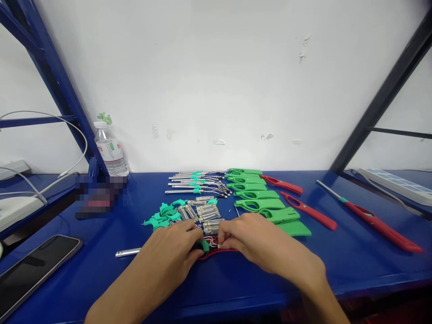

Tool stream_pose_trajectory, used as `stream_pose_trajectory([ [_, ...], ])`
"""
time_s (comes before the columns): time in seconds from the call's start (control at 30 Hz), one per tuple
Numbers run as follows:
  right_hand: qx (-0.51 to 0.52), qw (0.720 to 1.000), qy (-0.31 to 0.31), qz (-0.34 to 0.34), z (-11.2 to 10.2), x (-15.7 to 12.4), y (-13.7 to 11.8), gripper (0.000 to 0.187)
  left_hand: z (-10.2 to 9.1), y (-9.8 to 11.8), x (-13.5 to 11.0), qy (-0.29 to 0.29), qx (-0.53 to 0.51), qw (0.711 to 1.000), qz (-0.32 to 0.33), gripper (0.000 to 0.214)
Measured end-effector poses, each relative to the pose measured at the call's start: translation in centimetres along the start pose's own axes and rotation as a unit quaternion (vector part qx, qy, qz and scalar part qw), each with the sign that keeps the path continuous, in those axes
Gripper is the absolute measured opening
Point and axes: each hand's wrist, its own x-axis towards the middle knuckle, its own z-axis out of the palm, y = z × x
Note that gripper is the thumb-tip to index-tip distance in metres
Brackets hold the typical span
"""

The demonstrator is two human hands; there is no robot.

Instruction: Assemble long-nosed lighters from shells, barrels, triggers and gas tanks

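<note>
A red half-shell of a long-nosed lighter (221,251) lies on the table between my hands, partly hidden by them. My left hand (172,245) is closed on it, thumb and fingers around a teal trigger (205,245). The lighter's metal tube (127,253) sticks out to the left. White wires (211,241) curl across the shell. My right hand (263,238) pinches at the wires' right end; its fingertips partly hide what they grip. Just behind lie clear fuel tanks (209,211) and loose teal triggers (165,215).
Metal tubes with wires (189,184) lie in rows at the back. Green lighter shells (258,194) and red shells (308,210) are to the right, with an assembled red lighter (374,220) farther out. A phone (37,270) and water bottle (110,150) stand left.
</note>
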Motion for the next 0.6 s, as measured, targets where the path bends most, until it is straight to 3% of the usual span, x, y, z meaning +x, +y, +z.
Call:
stream_pose_trajectory([
  [0.3,-0.103,0.995,-0.016,0.0,0.3,0.32,-0.55,0.025,0.23,-0.14,0.16,-0.007,0.015,1.0,0.012,0.021],
  [0.6,-0.112,0.993,-0.016,-0.013,0.46,0.63,-0.63,0.026,-0.13,-0.12,0.32,-0.035,0.024,0.999,0.027,0.026],
])
